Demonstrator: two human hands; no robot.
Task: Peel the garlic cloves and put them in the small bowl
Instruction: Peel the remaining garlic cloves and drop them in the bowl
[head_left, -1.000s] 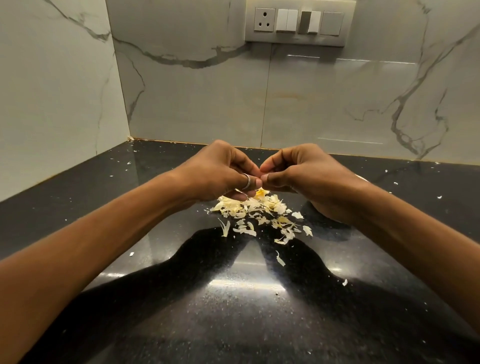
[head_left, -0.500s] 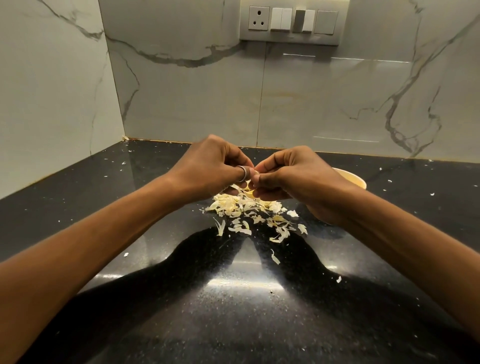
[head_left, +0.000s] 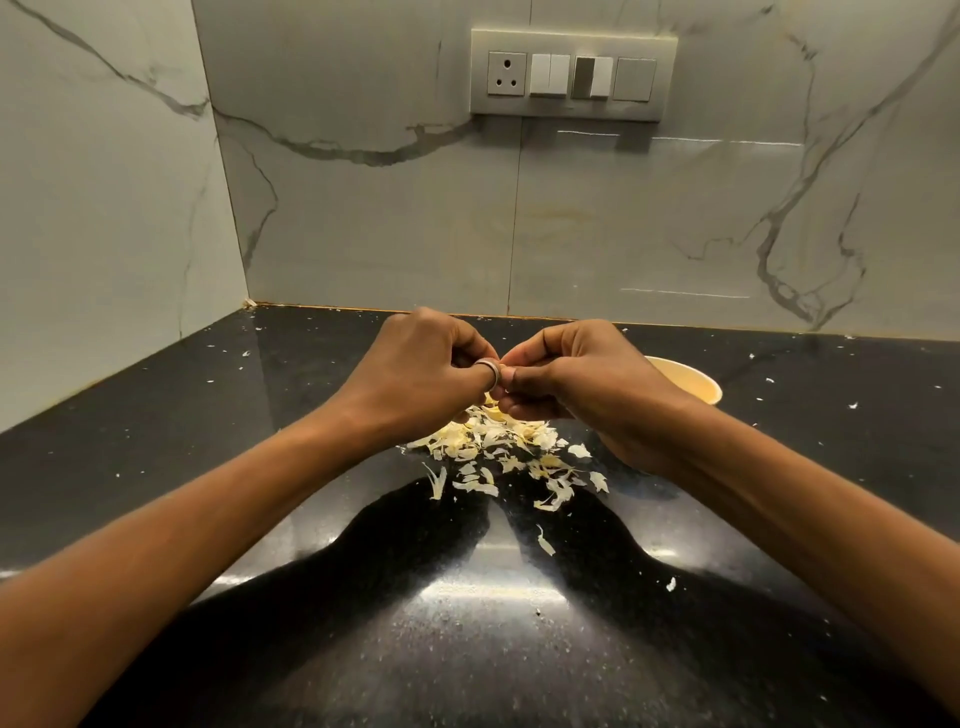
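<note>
Black table (head_left: 156, 441): left hand (head_left: 421, 374) and right hand (head_left: 582, 384) meet, fingers curled tip to tip, anything held hidden; one peel pile (head_left: 498, 452) beneath them, one bowl (head_left: 691, 376) just right.

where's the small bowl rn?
Head view: the small cream round bowl sits on the black polished stone counter, right of centre, partly hidden behind the right hand, right of and beyond the pile of pale garlic peels.

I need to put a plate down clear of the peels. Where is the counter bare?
Crowded: the pile of pale garlic skins at centre. Widest bare patch: the black polished stone counter left of the left hand, up to the marble side wall. Also right of the small cream bowl, and the near strip in front of the pile; only stray flecks.
</note>
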